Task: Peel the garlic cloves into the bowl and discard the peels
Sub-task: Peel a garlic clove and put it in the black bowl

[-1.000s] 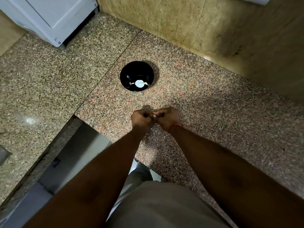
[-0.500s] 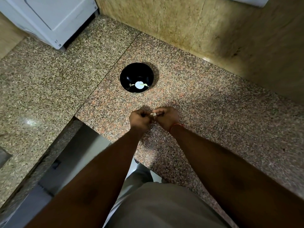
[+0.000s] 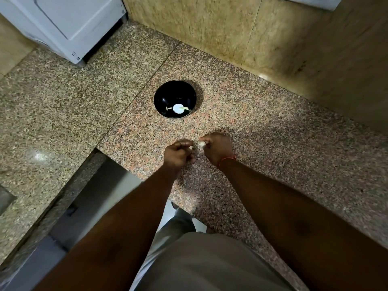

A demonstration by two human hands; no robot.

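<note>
Dim, warm light is falling from above, glaring off the counter [image 3: 39, 157] at left. Soft shadows are pooling to the right. Wide-angle distortion is bending the edges; near forearms are blurring slightly.

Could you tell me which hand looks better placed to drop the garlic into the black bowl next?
Probably the right hand: it pinches the larger pale piece. The left hand holds only a small bit, perhaps peel. Both sit similarly near the bowl.

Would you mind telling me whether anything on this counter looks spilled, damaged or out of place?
Nothing stands out. The black bowl sits upright on the granite counter with pale garlic pieces inside. The left hand and right hand each pinch a small pale piece above the counter.
</note>
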